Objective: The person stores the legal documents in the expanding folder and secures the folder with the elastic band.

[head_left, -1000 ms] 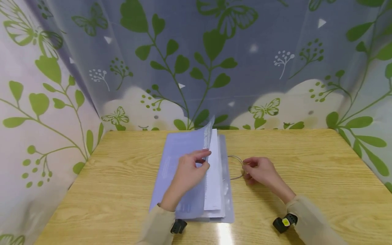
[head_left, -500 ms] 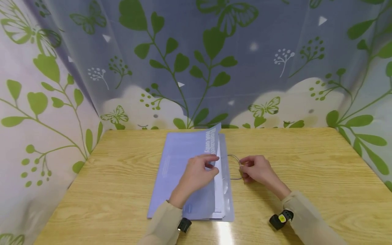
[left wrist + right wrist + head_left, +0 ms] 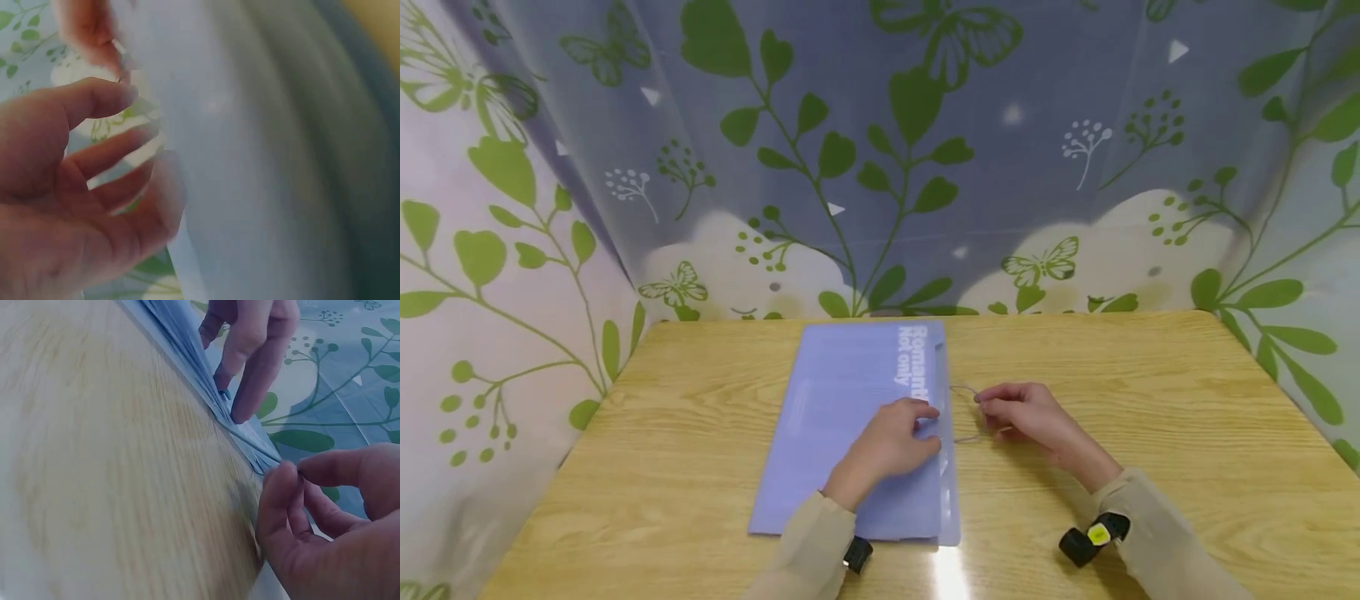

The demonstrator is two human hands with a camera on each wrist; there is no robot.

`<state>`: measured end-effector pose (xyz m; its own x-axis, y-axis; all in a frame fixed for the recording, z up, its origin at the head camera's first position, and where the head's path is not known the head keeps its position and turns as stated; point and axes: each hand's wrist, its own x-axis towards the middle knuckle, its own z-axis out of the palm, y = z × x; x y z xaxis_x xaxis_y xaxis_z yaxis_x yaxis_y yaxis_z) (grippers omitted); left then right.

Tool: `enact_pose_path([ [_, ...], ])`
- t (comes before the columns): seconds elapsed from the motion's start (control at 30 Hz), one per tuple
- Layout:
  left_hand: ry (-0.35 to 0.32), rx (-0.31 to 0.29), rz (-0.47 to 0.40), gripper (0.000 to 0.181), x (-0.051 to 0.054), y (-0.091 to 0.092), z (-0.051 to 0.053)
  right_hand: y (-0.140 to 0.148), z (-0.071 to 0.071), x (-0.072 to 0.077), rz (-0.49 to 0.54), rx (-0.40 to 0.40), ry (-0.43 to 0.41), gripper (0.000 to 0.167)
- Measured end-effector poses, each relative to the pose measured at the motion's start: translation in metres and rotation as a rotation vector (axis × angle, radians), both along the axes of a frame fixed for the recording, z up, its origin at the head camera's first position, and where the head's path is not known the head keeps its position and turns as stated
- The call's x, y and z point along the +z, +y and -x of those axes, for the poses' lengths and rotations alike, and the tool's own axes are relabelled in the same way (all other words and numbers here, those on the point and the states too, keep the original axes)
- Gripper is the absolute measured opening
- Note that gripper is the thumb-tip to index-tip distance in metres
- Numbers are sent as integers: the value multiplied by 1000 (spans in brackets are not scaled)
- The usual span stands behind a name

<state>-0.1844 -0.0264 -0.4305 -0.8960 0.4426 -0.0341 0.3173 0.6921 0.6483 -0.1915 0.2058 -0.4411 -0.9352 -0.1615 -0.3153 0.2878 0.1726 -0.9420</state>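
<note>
A lilac-blue document folder (image 3: 827, 400) with white lettering lies with its cover down on the wooden table. Across the cover rests my left hand (image 3: 887, 446), its relaxed fingers touching near the folder's right edge. From that edge a thin grey elastic cord (image 3: 964, 387) runs out in a loop. Beside the folder, my right hand (image 3: 1037, 425) pinches the loop between thumb and fingertips. The stretched cord (image 3: 250, 442) shows along the folder's edge in the right wrist view. Only a blurred part of the folder (image 3: 250, 156) fills the left wrist view. The papers inside are hidden in the head view.
The wood-grain table (image 3: 677, 433) extends around the folder on both sides. A patterned curtain (image 3: 1037, 125) with leaves and butterflies hangs behind its back edge and at both sides.
The folder's cover has come down to the right over the papers, with my left hand moving along on it. My right hand, holding the cord, has shifted slightly left.
</note>
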Motion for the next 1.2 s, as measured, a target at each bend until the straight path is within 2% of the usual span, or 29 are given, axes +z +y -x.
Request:
enact_pose_path([
  [0.07, -24, -10, -6, 44, 0, -7, 0, 1, 0, -2, 56, 6, -15, 37],
  [0.13, -50, 8, -25, 46, 3, -17, 2, 2, 1, -3, 113, 11, -26, 36],
  [0.2, -48, 46, -27, 47, 6, -29, 5, 4, 1, -5, 163, 16, -34, 34],
  [0.3, -10, 117, -13, 50, 10, -48, 10, 6, 1, -6, 224, 32, -42, 32],
  [0.43, 4, 216, 111, 59, 15, -72, 11, 5, 2, -7, 289, 66, -49, 29],
  [0.5, -34, 252, 200, 67, 18, -82, 8, 3, 2, -8, 315, 90, -54, 28],
  [0.57, -85, 262, 277, 74, 19, -90, 4, 1, 2, -10, 324, 104, -62, 25],
  [0.67, -140, 237, 328, 83, 19, -97, -2, -2, 2, -12, 313, 107, -55, 20],
  [0.77, -152, 174, 347, 89, 19, -99, -8, -7, 2, -13, 261, 91, -14, 16],
  [0.87, -165, 88, 359, 97, 20, -102, -13, -12, 3, -14, 141, 85, 71, 18],
  [1.0, -204, -15, 347, 104, 21, -107, -19, -17, 0, -14, -111, 122, 246, 27],
  [1.13, -202, -61, 338, 106, 20, -110, -24, -22, -5, -12, -332, 183, 441, 25],
  [1.2, -190, -70, 336, 106, 19, -111, -26, -26, -6, -11, -410, 222, 514, 22],
])
